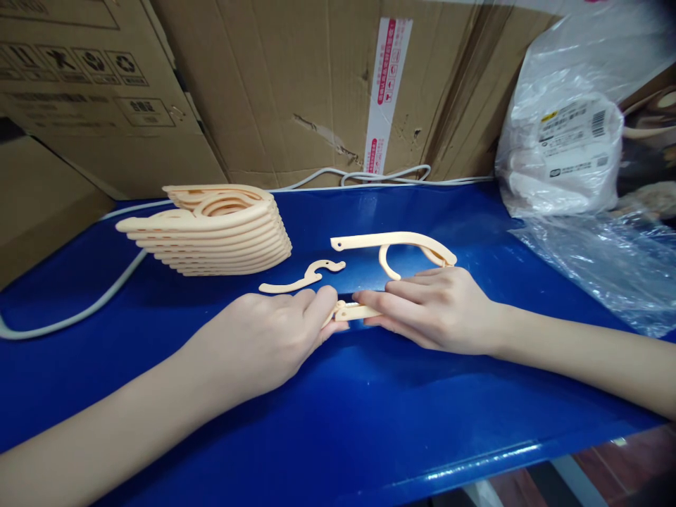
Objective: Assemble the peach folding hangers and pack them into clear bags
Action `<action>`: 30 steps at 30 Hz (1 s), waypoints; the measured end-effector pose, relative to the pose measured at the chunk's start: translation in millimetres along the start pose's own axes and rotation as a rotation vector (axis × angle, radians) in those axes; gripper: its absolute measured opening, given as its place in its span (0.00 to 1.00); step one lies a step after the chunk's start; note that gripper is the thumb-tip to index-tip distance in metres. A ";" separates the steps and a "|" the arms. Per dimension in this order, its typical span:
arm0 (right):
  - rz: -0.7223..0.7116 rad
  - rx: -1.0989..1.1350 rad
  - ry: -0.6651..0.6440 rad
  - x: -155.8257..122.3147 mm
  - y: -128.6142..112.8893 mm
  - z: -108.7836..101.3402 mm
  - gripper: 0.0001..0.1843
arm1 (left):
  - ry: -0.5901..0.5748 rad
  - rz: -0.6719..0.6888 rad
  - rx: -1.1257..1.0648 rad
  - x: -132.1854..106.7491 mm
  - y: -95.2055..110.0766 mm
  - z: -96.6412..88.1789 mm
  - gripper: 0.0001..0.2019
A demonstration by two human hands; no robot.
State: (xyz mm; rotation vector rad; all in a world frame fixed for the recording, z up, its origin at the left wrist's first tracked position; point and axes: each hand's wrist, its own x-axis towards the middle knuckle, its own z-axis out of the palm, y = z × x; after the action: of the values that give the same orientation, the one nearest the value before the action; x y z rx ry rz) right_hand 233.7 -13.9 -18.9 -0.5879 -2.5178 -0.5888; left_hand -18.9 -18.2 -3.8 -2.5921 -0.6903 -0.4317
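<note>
Near the middle of the table, my left hand (279,331) is closed in a pinch on a small cream plastic hanger piece, mostly hidden by the fingers. My right hand (438,310) grips a cream hanger arm (355,312), whose holed end meets the left-hand piece. Just beyond my right fingers lies another cream hanger arm (393,239) with a curved part under it; its right end is close to my knuckles. A loose hanger hook (296,284) rests flat past my left knuckles. Farther left stands a neat stack of cream folding hanger parts (211,243).
The blue tabletop (327,422) ends at a front edge. Cardboard boxes (296,84) stand along the back, with a white cable (95,317) running at their foot and down the left. Clear plastic packaging (565,155) with a label lies at the right.
</note>
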 end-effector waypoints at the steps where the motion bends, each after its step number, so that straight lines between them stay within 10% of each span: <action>1: 0.001 0.002 -0.002 -0.2 0.1 0.0 0.19 | 0.004 0.006 0.008 0.7 0.3 -0.6 0.24; 30: 0.135 0.401 -0.205 -1.6 6.4 1.8 0.18 | 0.022 0.159 0.326 -1.2 2.2 -3.2 0.20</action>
State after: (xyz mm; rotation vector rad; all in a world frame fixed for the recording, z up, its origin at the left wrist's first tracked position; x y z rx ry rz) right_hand 237.5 -8.3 -19.3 -0.6833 -2.6533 0.0320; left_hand -19.3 -21.9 -2.2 -2.3078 -0.4954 -0.2713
